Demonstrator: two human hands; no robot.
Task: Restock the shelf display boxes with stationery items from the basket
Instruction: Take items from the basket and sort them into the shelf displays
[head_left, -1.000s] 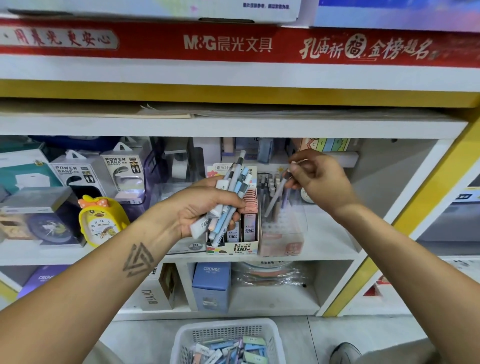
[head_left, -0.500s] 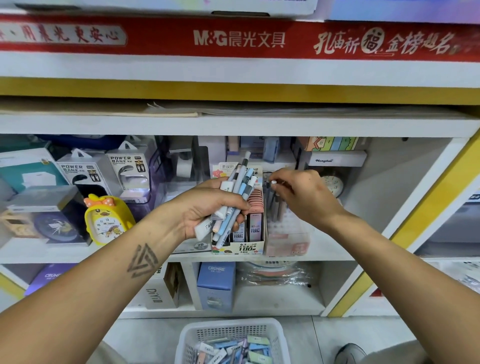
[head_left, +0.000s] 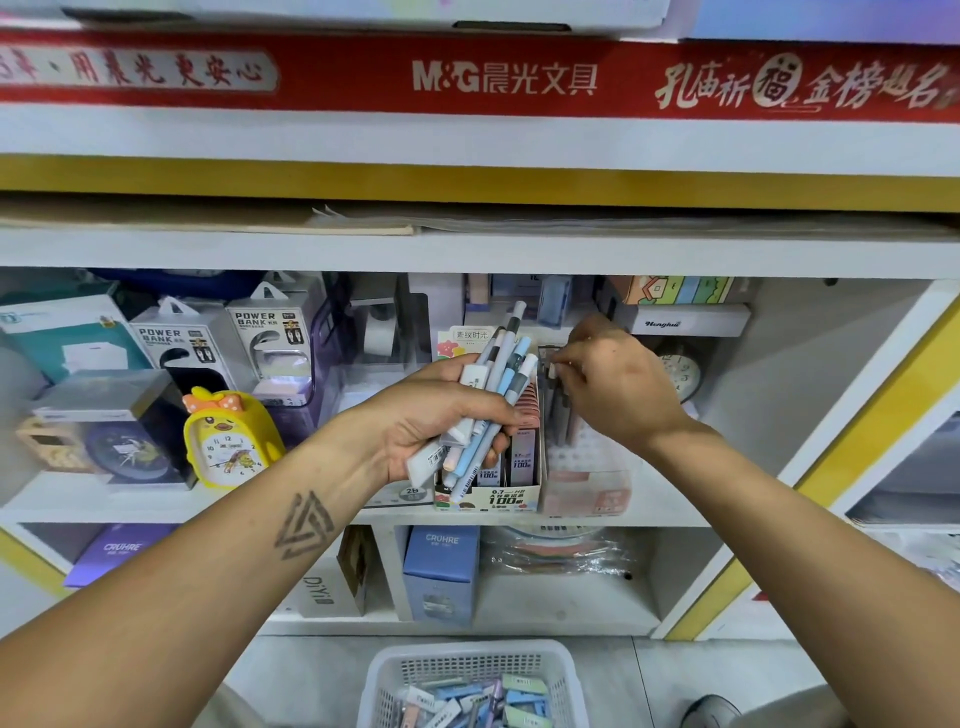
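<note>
Left hand (head_left: 436, 415), palm up, clenches a bundle of pens (head_left: 493, 395) and small white erasers, the pens fanning upward past the fingers. It is held directly in front of the lead-refill box (head_left: 488, 488), the landmark for what follows. Right hand (head_left: 618, 384), just right of that box, reaches down over the clear pen holder (head_left: 587, 467), fingertips pinched together at the tops of the dark pens (head_left: 556, 410) standing inside; whether they hold a pen cannot be told. The clear pen holder touches the right side of the lead-refill box on the same white shelf (head_left: 675, 509). Left of the box stands a yellow duck clock (head_left: 228, 441), with power bank packs (head_left: 270, 348) behind it. Below the box, on the floor, a white basket (head_left: 467, 670) holds more pens and erasers.
</note>
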